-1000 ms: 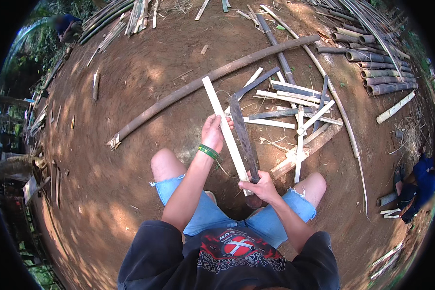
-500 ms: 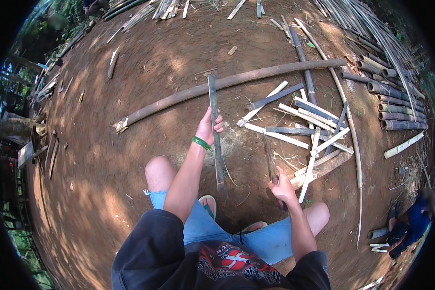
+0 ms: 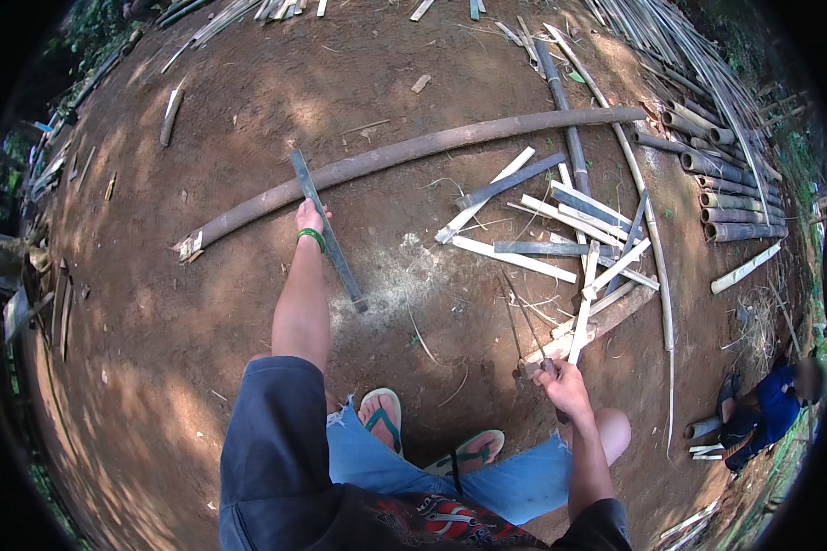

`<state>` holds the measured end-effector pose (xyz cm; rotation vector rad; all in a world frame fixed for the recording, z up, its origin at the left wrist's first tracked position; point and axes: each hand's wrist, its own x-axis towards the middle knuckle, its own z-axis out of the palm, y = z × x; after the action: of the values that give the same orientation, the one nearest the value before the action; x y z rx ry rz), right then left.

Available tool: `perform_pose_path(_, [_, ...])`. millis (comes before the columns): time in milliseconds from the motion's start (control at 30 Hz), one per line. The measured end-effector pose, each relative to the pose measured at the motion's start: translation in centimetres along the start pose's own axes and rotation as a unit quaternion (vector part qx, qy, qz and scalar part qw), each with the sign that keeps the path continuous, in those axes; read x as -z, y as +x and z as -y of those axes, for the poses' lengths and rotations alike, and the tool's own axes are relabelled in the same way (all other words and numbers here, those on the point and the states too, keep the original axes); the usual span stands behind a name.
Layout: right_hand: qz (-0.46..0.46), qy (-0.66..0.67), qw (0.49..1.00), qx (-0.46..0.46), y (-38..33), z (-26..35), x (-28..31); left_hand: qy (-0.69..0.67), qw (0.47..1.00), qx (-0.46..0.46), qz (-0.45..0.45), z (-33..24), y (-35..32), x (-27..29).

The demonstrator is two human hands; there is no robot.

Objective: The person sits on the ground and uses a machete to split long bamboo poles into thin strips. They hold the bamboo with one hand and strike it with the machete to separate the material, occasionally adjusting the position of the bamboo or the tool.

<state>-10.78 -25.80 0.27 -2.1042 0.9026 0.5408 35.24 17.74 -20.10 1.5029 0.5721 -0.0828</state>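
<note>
My left hand (image 3: 312, 219) is stretched forward, its fingers wrapped round the middle of a dark green split bamboo strip (image 3: 337, 255). The strip slants, its far end over a long brown bamboo pole (image 3: 413, 150) lying on the ground. Closed on the handle of a long, thin-bladed knife (image 3: 530, 326), my right hand (image 3: 568, 389) is near my right knee. The blade points away from me, beside a heap of pale and dark bamboo strips (image 3: 606, 220). Under the heap's near end lies a short thick bamboo piece (image 3: 606, 321).
Thick bamboo poles (image 3: 744, 202) are stacked at the right, near a bundle of long thin ones (image 3: 698, 64). A slender pole (image 3: 648, 202) runs along the heap's right side. A person in blue (image 3: 776, 404) sits at the far right. Pale dust (image 3: 395, 285) marks the brown soil.
My left hand has swung left and forward with the strip, which now tilts the other way. My right hand has moved slightly right and nearer to me with the knife.
</note>
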Motion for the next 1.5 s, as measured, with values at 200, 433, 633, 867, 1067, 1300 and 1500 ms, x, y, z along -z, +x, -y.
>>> perform_pose_path(200, [-0.092, 0.215, 0.970, 0.072, 1.2, 0.6, 0.5, 0.410, 0.860, -0.247, -0.176, -1.4, -7.6, -5.5])
perform_pose_path(433, [-0.152, 0.365, 0.916, 0.069, -1.2, 3.4, 1.4, 0.454, 0.653, -0.541, 0.274, 6.0, -21.3, -18.7])
perform_pose_path(633, [-0.130, 0.417, 0.897, 0.066, -2.1, 4.1, 1.6, 0.563, 0.583, -0.542, 0.222, 11.1, -23.6, -25.3])
perform_pose_path(867, [-0.168, 0.428, 0.885, 0.067, -0.7, 1.1, 2.6, 0.613, 0.528, -0.369, 0.458, 8.2, -25.7, -22.5])
perform_pose_path(1067, [-0.197, 0.444, 0.872, 0.057, 3.1, -1.1, 3.3, 0.343, 0.664, 0.251, 0.615, 1.8, -28.8, -15.4])
perform_pose_path(1300, [-0.118, 0.529, 0.834, 0.104, 5.5, -0.3, 2.7, 0.257, 0.919, -0.080, 0.289, 0.6, -37.0, -12.8])
perform_pose_path(1500, [0.019, 0.639, 0.749, 0.176, 7.1, 4.8, 2.2, 0.224, 0.885, -0.267, 0.308, 5.7, -45.1, -15.7])
